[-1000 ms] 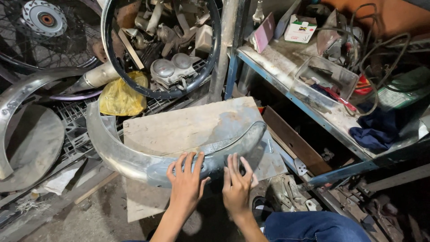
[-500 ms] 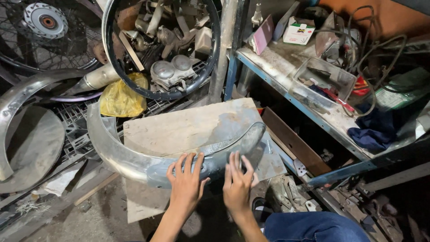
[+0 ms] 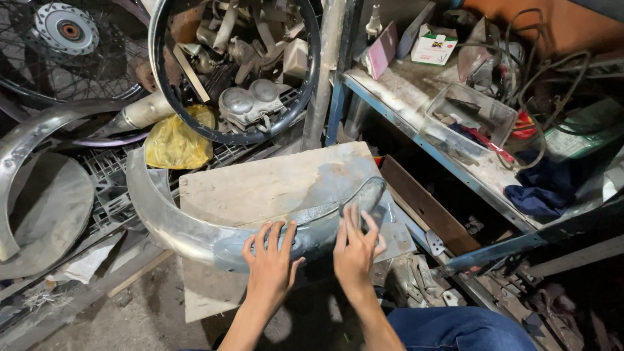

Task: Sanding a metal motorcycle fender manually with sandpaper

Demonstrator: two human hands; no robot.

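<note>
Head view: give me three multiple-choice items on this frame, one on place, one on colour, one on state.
1. Where does the curved bare-metal mudguard lie?
A. On the shelf
B. Across the worn wooden board
C. Inside the black wheel rim

2. What colour is the crumpled plastic bag behind the board?
A. Yellow
B. Blue
C. White

3. How are the two hands placed?
A. Both lifted clear of the mudguard
B. One holds a hammer
C. Both pressed flat on the mudguard, fingers spread

Answers:
1 B: the mudguard arcs over the board's near edge.
2 A: the bag beside the black wheel rim is plainly yellow.
3 C: the left hand and right hand rest palm-down on the metal, with no tool in either grip.
</note>
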